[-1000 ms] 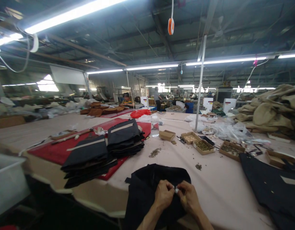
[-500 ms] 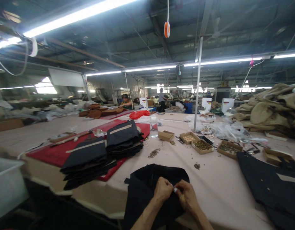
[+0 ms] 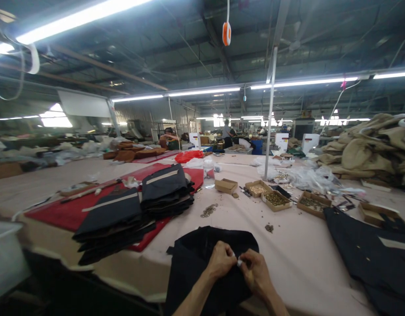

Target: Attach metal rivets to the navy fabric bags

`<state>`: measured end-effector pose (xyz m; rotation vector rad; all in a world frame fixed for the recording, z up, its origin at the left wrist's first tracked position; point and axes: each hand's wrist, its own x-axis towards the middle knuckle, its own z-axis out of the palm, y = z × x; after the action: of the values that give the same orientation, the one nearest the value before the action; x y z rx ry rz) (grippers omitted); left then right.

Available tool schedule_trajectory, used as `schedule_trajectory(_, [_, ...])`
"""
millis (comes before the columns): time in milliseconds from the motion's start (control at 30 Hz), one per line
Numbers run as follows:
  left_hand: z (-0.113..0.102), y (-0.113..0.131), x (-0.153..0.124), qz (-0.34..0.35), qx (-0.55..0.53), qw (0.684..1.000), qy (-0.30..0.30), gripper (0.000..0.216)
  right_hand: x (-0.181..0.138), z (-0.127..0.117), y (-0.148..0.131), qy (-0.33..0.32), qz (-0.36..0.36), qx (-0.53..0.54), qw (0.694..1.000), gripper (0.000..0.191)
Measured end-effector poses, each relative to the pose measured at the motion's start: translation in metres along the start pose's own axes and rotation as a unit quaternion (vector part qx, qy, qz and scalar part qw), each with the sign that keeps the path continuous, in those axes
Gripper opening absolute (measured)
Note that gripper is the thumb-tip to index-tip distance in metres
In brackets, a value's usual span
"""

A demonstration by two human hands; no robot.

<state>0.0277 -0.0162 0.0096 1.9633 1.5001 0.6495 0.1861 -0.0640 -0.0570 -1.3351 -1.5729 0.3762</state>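
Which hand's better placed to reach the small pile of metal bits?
Right, probably: the pile lies ahead of the right hand; the left hand would have to cross over it. Both pinch the dark garment.

a large garment workshop under strip lights
long fluorescent tubes [image 3: 205, 92] hang beneath a dark beamed roof [image 3: 176, 48]; a slim metal pole [image 3: 270, 114] rises from the wide pale worktable [image 3: 301, 254], and bright windows [image 3: 55, 118] glow at the far left wall.

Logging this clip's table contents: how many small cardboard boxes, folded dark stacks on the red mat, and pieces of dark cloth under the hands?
Cardboard boxes: 5
Folded dark stacks: 2
Dark cloth: 1
Total: 8
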Motion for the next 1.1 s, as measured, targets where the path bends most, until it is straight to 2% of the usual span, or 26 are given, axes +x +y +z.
schedule_trajectory(133, [0.003,-0.009,0.004,-0.009,-0.075,0.997,-0.030,0.012,0.003,-0.005,-0.005,0.002,0.011,0.016,1.000,0.014])
schedule_trajectory(333, [0.008,-0.010,0.007,-0.036,-0.143,0.987,-0.057,0.017,0.000,-0.036,-0.021,-0.023,0.122,0.173,0.977,0.021])
schedule_trajectory(533, [0.015,-0.006,0.010,-0.030,-0.170,0.981,-0.092,0.017,-0.014,-0.047,-0.018,-0.016,0.218,0.188,0.958,0.036])
schedule_trajectory(767, [0.018,-0.011,0.010,-0.027,-0.180,0.979,-0.092,0.017,-0.007,-0.045,-0.002,-0.031,0.224,0.186,0.956,0.033])
schedule_trajectory(967, [0.018,-0.010,0.008,-0.022,-0.172,0.981,-0.085,0.016,-0.005,-0.036,0.008,-0.068,0.182,0.213,0.958,0.035])
schedule_trajectory(1100, [0.021,-0.010,0.008,-0.020,-0.160,0.984,-0.071,0.014,-0.005,-0.032,0.011,-0.062,0.187,0.219,0.956,0.034])
